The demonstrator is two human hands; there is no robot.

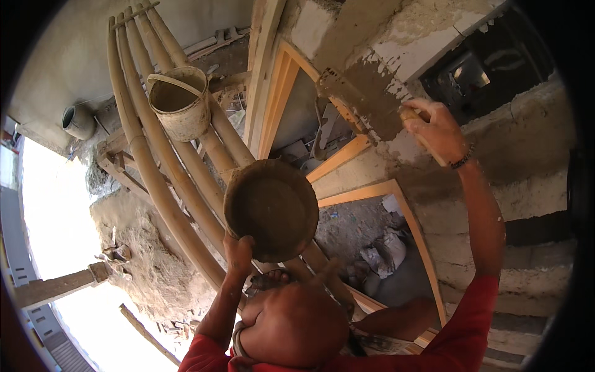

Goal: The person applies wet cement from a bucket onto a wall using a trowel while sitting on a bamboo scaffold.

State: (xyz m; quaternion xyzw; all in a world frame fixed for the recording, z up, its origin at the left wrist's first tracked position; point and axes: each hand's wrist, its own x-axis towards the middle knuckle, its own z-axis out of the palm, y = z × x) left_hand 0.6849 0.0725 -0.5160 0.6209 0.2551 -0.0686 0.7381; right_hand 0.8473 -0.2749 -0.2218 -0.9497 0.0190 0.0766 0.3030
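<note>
My left hand grips the near-left rim of a round, mud-caked basin, its thumb over the edge. The inside of the basin is coated with grey-brown mortar; how full it is I cannot tell. On the right, my right hand is raised at the wall, closed around a narrow light wooden tool seen edge-on. Wet mortar covers the wall beside that hand, left of a dark opening. A mortar-smeared board with a curved piece beneath it sits at the wooden frame's corner.
Long bamboo poles run from upper left to under my bent leg. A dirty bucket with a raised handle stands on them. Wooden frames edge openings with rubble and a pale sack below. Another bucket lies far left.
</note>
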